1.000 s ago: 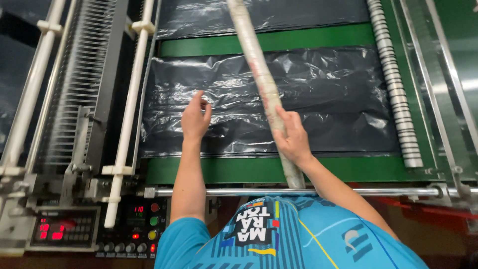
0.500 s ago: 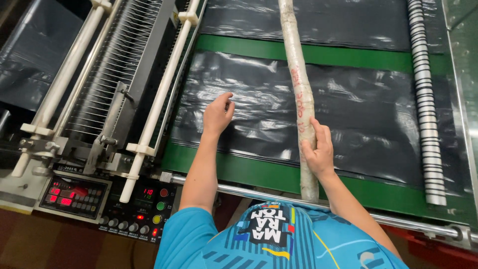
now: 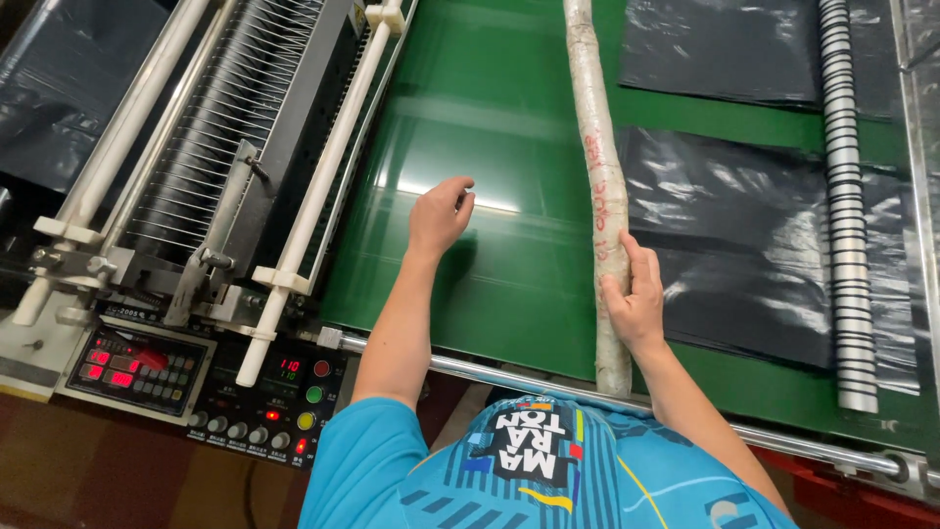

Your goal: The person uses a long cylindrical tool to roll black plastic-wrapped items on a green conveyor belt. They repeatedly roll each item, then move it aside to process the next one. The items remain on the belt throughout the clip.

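A long pale wrapped stick (image 3: 599,157) lies lengthwise across the green conveyor belt (image 3: 490,118). My right hand (image 3: 634,299) grips it near its lower end. Right of the stick, a stack of black plastic bags (image 3: 744,235) rests on the belt, its left edge at the stick. My left hand (image 3: 441,211) hovers over bare green belt with its fingers loosely curled, holding nothing. A second black bag stack (image 3: 715,49) lies farther up the belt.
A black-and-white striped roller (image 3: 844,196) runs along the right side. At left stand white rollers (image 3: 323,176) and a comb-like metal unit (image 3: 211,147). A control panel (image 3: 147,367) with red displays and round buttons sits at lower left. A steel rail (image 3: 490,372) edges the belt's near side.
The black bags have shifted right of the stick, leaving bare green belt under my left hand. My left hand lifted off the bags. The view moved right.
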